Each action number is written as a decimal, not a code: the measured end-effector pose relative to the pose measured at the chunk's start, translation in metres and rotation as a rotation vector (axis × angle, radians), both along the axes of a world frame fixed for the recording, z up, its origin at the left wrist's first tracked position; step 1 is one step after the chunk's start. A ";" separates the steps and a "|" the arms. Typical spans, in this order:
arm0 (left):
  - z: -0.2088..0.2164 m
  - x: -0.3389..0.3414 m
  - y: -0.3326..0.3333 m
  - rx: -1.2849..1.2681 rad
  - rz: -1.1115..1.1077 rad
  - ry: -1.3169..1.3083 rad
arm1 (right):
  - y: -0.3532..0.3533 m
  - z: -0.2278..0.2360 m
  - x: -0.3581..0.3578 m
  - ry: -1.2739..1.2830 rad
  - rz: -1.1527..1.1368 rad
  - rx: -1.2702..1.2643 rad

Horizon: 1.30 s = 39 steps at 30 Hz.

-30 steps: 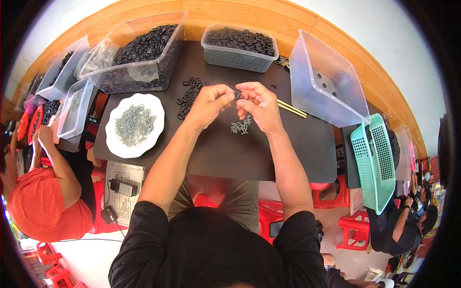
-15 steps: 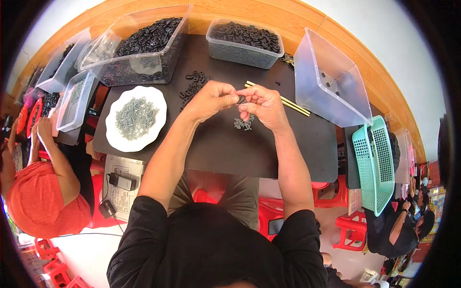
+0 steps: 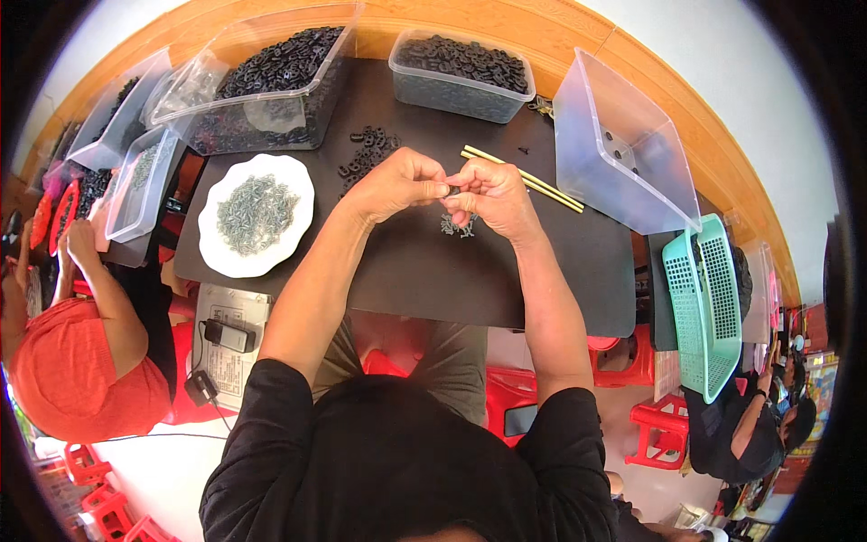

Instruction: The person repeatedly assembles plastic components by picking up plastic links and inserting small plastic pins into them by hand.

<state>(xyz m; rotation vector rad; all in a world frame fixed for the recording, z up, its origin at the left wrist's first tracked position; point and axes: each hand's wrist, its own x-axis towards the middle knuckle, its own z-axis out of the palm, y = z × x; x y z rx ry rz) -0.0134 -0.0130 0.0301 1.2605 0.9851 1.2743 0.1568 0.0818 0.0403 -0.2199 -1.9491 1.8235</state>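
Note:
My left hand (image 3: 402, 185) and my right hand (image 3: 492, 197) meet above the dark table (image 3: 433, 285), fingertips pinched together on a small black plastic part (image 3: 453, 191). Fingers cover most of that part. Just below my right fingers lies a small pile of grey screws (image 3: 458, 227), partly hidden. Beyond my left hand several loose black parts (image 3: 370, 149) are heaped. Two pale sticks (image 3: 542, 186) lie behind my right hand. To the left, a white scalloped plate (image 3: 237, 268) holds many small grey screws (image 3: 256, 215).
Clear bins of black parts stand at the far left (image 3: 262, 135) and far middle (image 3: 461, 98). A clear bin (image 3: 623, 167) with a few pieces stands right, beside a green basket (image 3: 688, 334). A co-worker in red (image 3: 90, 379) sits left; red stools (image 3: 664, 434) stand behind.
My fingers have closed further over the black part, which shows less than before. Both hands stay in nearly the same place, and the view has shifted slightly.

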 end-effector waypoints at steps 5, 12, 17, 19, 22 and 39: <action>0.001 -0.001 0.000 -0.005 0.058 -0.017 | -0.003 0.010 0.001 -0.028 -0.028 0.009; 0.003 -0.025 0.001 0.107 0.637 0.060 | 0.010 0.070 0.045 0.227 -0.597 0.340; -0.007 -0.026 0.004 0.132 0.861 0.866 | 0.100 0.106 0.115 -0.097 -1.083 1.090; -0.004 -0.013 0.003 0.047 0.699 1.140 | 0.132 0.099 0.128 -0.570 -1.117 1.202; -0.008 -0.004 0.004 0.066 0.640 1.251 | 0.127 0.096 0.121 -0.634 -1.211 1.353; -0.017 0.017 0.007 0.172 0.631 1.348 | 0.000 0.005 -0.021 0.058 -0.551 0.769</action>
